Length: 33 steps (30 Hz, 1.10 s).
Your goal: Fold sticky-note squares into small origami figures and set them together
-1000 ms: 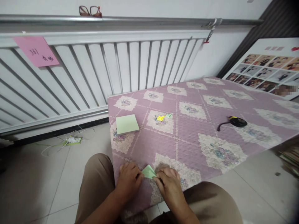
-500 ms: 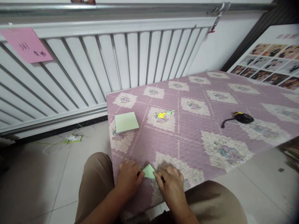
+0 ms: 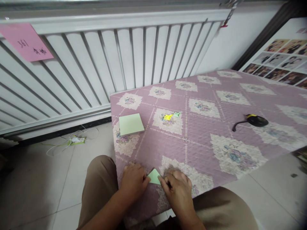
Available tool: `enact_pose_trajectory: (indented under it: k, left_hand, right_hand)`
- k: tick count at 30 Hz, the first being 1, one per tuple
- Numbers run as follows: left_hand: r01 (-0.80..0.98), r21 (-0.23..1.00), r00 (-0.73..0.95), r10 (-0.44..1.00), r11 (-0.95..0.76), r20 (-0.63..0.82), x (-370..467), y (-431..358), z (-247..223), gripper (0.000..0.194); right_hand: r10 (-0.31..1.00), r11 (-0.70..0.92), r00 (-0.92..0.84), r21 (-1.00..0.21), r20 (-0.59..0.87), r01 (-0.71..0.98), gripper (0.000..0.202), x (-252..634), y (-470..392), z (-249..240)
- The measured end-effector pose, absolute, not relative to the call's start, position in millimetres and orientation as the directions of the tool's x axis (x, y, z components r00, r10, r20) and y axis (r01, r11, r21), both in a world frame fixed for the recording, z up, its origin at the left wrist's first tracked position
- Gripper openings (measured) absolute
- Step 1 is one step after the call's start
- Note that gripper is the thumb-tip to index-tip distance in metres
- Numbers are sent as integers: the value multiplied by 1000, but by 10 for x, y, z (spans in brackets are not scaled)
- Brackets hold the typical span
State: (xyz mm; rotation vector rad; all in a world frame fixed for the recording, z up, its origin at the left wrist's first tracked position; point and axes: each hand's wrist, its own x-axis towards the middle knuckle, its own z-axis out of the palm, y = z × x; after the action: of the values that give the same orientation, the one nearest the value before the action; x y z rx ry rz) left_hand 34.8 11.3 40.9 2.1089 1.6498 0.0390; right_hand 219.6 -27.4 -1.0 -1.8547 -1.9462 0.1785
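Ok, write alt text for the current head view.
Left hand and right hand pinch a small green paper on a flowered cloth. Beyond lie a pad, a yellow piece, a green piece and, farther right, a black object.

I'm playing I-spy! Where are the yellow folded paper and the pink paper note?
Yellow folded paper [image 3: 168, 117]: head view, its middle.
Pink paper note [image 3: 28, 43]: head view, between its writing.

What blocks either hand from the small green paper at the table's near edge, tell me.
Nothing visible: the left hand and right hand are already on opposite sides of the green paper. The pad lies farther back.
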Motion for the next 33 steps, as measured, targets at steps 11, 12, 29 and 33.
enact_pose_trajectory:
  k: [11, 12, 29, 33]
  left_hand:
    - [914, 362, 288, 919, -181, -268, 357, 140, 442, 18]
    - [914, 362, 289, 919, -181, -270, 357, 144, 442, 18]
    - [931, 283, 315, 900, -231, -300, 368, 161, 503, 20]
    - [935, 257, 320, 897, -246, -304, 373, 161, 524, 19]
  right_hand:
    - [964, 106, -9, -352, 267, 930, 35, 2181, -276, 2]
    - [963, 105, -9, -348, 268, 931, 35, 2179, -277, 5]
    - [907, 236, -81, -340, 413, 910, 23, 2084, -321, 95]
    - [827, 458, -264, -322, 496, 829, 25, 1948, -394, 46]
